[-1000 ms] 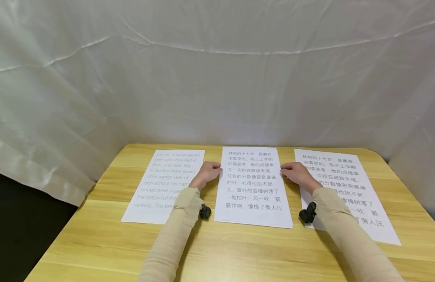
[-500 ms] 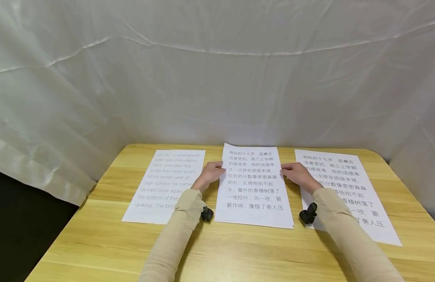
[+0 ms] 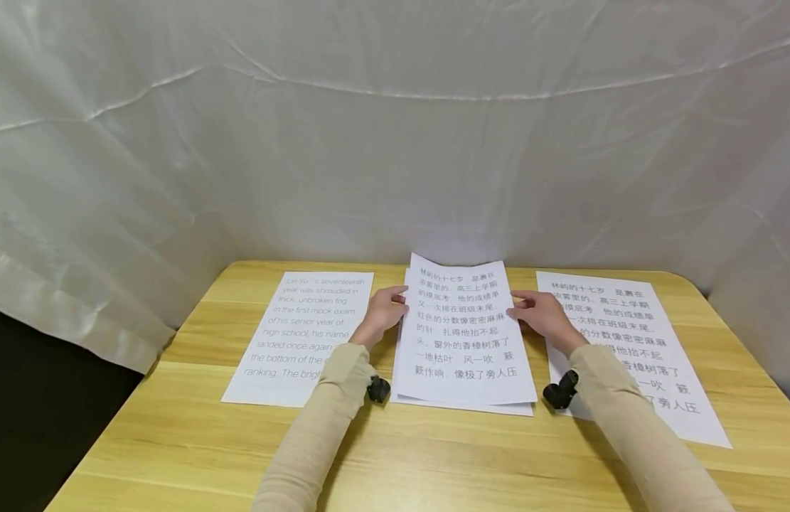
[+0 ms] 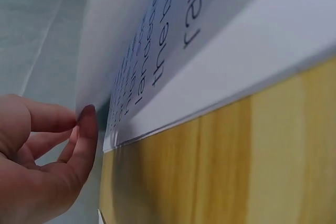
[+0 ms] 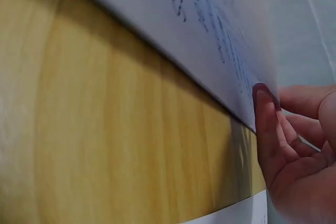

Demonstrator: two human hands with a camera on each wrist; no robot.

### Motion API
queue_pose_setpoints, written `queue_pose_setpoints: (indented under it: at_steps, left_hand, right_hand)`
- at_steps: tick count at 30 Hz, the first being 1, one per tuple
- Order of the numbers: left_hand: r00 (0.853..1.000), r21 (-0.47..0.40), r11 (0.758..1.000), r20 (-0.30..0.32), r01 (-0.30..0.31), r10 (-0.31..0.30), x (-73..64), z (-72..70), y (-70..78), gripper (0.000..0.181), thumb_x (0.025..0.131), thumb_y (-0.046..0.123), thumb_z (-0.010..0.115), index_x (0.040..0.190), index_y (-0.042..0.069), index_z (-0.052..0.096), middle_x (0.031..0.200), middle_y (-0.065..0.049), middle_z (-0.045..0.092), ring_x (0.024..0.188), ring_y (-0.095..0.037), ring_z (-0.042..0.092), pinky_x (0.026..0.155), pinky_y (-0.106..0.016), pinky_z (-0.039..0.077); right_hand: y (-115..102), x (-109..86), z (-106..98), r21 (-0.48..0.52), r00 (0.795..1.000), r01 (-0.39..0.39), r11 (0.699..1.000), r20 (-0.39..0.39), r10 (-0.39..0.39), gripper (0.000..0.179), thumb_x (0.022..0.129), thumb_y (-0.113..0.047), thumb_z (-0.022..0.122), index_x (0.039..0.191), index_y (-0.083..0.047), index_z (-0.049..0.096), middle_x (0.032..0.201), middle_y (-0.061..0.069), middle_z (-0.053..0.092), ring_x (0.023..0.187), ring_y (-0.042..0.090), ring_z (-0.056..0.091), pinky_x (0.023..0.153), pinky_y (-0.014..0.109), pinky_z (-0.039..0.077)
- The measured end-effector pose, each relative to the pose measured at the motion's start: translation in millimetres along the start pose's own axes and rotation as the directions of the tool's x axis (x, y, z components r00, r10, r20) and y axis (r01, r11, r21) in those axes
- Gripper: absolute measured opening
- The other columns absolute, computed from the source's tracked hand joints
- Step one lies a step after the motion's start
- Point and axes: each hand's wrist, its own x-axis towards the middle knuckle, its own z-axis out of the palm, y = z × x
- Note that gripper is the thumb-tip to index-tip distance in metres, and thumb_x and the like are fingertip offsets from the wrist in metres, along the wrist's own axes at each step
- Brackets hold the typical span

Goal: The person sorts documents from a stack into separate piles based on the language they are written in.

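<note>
A printed paper sheet with Chinese text (image 3: 465,331) is raised off the pile in the middle, its top edge bowed. My left hand (image 3: 383,313) pinches its left edge between thumb and fingers, and my right hand (image 3: 543,318) pinches the right edge. Under it lies another sheet (image 3: 513,409), of which the head view shows only a strip at the bottom and left. In the left wrist view this lower sheet (image 4: 220,66) carries English lettering, and the lifted sheet (image 4: 113,14) stands apart above it. The right wrist view shows the right fingertips (image 5: 261,92) on the paper.
An English text sheet (image 3: 299,334) lies flat at the left, partly behind the left sleeve. Another Chinese text sheet (image 3: 612,313) lies at the right beneath the right forearm. The wooden table (image 3: 433,462) ends at a pale curtain (image 3: 395,163).
The top sheet in the middle has risen off the one beneath and shifted slightly right, uncovering the lower sheet's margins. Both hands have moved up a little with it. The side sheets lie unmoved.
</note>
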Motion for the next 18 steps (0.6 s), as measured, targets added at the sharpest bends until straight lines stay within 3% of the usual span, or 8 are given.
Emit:
queue_pose_setpoints:
  at_steps: [7,12,18]
  left_hand:
    - [0.999,-0.084,0.995,-0.003,0.053,-0.054,-0.5,-8.1,-6.1,0.048,0.09,-0.007,0.058,0.137,0.002,0.053,0.105,-0.013,0.058,0.087,-0.02,0.057,0.072,-0.025,0.05]
    - [0.998,-0.151,0.986,0.023,0.065,-0.062,-2.3,-12.3,-7.2,0.048,0.09,-0.007,0.058,0.137,0.001,0.052,0.107,-0.014,0.057,0.093,-0.023,0.058,0.083,-0.029,0.052]
    - [0.998,-0.2,0.978,0.03,0.061,-0.056,-2.2,-14.2,-7.0,0.048,0.09,-0.009,0.058,0.137,-0.001,0.052,0.103,-0.013,0.057,0.091,-0.022,0.057,0.082,-0.029,0.053]
  right_hand:
    - [-3,-2.4,-1,0.134,0.996,-0.084,0.987,0.044,0.079,0.061,0.095,-0.01,0.061,0.148,0.0,0.034,0.116,0.02,0.052,0.088,0.022,0.055,0.071,0.023,0.052]
    - [-3,-4.0,-2,0.19,0.994,-0.102,0.977,0.069,0.09,0.062,0.096,-0.012,0.061,0.149,-0.001,0.033,0.117,0.019,0.05,0.087,0.019,0.056,0.073,0.024,0.053]
    - [-1,-4.7,-4,0.214,0.993,-0.108,0.971,0.079,0.093,0.062,0.096,-0.013,0.061,0.15,-0.003,0.032,0.117,0.019,0.05,0.083,0.016,0.056,0.07,0.023,0.053]
